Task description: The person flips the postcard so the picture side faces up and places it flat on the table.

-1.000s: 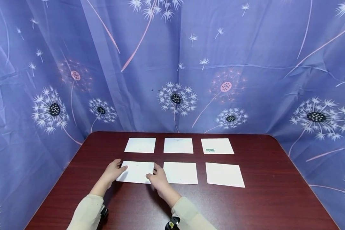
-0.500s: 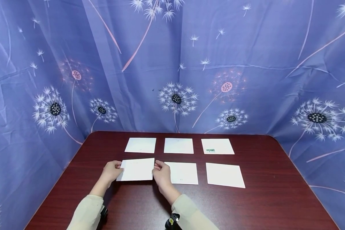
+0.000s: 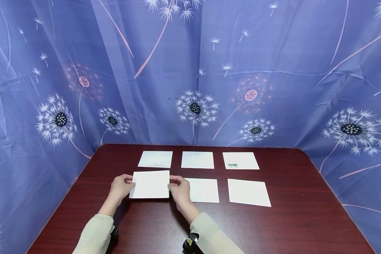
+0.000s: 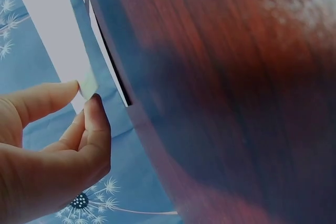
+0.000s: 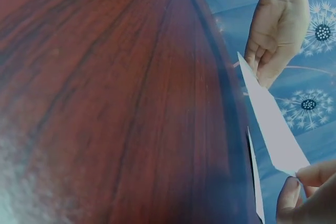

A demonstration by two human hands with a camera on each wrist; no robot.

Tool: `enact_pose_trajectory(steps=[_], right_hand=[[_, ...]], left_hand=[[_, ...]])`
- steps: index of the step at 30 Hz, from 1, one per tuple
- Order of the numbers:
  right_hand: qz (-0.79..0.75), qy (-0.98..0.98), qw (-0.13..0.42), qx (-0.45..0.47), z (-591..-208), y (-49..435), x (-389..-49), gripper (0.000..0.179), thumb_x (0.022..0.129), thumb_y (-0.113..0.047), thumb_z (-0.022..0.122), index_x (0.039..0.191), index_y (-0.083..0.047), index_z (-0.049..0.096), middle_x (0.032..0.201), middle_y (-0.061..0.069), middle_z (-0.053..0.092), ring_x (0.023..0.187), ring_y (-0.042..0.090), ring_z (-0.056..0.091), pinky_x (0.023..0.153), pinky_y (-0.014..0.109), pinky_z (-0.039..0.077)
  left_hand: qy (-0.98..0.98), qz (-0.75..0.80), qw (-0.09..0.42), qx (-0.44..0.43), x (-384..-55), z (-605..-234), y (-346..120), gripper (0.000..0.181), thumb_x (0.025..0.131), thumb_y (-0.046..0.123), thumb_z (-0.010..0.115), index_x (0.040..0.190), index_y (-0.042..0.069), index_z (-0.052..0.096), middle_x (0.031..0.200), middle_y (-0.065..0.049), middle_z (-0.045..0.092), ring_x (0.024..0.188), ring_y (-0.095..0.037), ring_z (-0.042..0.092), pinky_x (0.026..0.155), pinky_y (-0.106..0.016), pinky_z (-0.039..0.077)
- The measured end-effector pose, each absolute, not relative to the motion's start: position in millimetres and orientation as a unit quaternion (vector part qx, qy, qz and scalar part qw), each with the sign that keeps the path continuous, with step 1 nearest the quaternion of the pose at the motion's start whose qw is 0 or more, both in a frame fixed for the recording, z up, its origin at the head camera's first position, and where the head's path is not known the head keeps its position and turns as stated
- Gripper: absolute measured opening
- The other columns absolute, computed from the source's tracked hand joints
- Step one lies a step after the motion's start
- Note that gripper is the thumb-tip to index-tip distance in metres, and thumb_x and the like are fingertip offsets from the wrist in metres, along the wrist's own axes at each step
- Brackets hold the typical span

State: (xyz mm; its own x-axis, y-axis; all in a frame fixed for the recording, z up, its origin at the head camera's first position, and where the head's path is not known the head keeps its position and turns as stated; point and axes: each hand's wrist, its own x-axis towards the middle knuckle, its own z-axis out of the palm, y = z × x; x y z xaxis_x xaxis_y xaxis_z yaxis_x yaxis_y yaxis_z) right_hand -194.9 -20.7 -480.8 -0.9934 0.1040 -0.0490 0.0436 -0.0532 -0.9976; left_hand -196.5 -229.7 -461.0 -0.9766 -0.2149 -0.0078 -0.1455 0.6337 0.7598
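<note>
A blank white card, with only a faint small mark near its top edge, is held between both hands, tilted up off the table. My left hand pinches its left edge between thumb and fingers. On the opposite edge my right hand does the same. The left wrist view shows the thumb and index fingertip of the left hand meeting at the corner of the card. In the right wrist view the card stretches between the two hands, raised above the tabletop.
Other white cards lie flat in two rows: back left, back middle, back right with a green print, front middle and front right. Behind the dark red table hangs a blue dandelion curtain.
Both hands have closed on the front-left card, which lay flat a second ago. Its far edge has come up, and the card now tilts above the table. The other cards have stayed put.
</note>
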Motion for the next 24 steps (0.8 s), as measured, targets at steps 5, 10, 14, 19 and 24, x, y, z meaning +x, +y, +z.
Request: enact_pose_trajectory(steps=[5,10,14,19,24], right_hand=[[0.714,-0.697,0.044,-0.048,-480.5,-18.8,-197.2,0.021,0.076,0.012,0.063,0.095,0.007,0.071,0.083,0.016,0.068,0.074,0.013,0.059,0.067,0.021,0.05],[0.712,-0.699,0.047,-0.054,-478.7,-16.7,-198.7,0.017,0.077,0.009,0.068,0.092,0.005,0.073,0.082,0.016,0.07,0.067,0.006,0.057,0.061,0.019,0.048],[0.712,-0.698,0.039,-0.061,-476.0,-15.6,-199.2,0.016,0.077,0.007,0.069,0.093,0.005,0.074,0.083,0.014,0.071,0.065,0.005,0.056,0.06,0.018,0.047],[0.708,-0.702,0.047,-0.06,-475.5,-15.9,-198.6,0.015,0.077,0.006,0.07,0.092,0.005,0.074,0.084,0.012,0.071,0.07,0.006,0.057,0.063,0.018,0.046],[0.731,-0.677,0.045,-0.07,-474.2,-17.0,-197.6,0.016,0.081,0.007,0.061,0.093,0.009,0.072,0.083,0.018,0.071,0.068,0.007,0.059,0.063,0.017,0.049]], left_hand=[[-0.898,-0.422,0.072,0.106,-196.4,-459.3,-230.4,0.021,0.078,0.0,0.068,0.095,-0.011,0.064,0.076,-0.012,0.064,0.07,-0.022,0.06,0.061,-0.026,0.044],[-0.893,-0.422,0.1,0.119,-195.0,-456.0,-229.9,0.015,0.078,0.003,0.07,0.088,-0.006,0.064,0.07,-0.007,0.065,0.063,-0.014,0.058,0.058,-0.025,0.045],[-0.895,-0.406,0.137,0.125,-195.3,-454.4,-228.8,0.014,0.077,0.007,0.073,0.086,-0.002,0.067,0.069,-0.005,0.066,0.066,-0.015,0.057,0.063,-0.029,0.043],[-0.883,-0.42,0.159,0.136,-196.5,-454.1,-226.9,0.017,0.083,0.014,0.071,0.09,-0.002,0.069,0.072,-0.006,0.067,0.065,-0.01,0.058,0.063,-0.025,0.043],[-0.857,-0.465,0.162,0.152,-196.8,-453.9,-224.1,0.042,0.097,0.035,0.055,0.091,-0.005,0.07,0.075,-0.013,0.07,0.065,-0.01,0.063,0.059,-0.015,0.046]])
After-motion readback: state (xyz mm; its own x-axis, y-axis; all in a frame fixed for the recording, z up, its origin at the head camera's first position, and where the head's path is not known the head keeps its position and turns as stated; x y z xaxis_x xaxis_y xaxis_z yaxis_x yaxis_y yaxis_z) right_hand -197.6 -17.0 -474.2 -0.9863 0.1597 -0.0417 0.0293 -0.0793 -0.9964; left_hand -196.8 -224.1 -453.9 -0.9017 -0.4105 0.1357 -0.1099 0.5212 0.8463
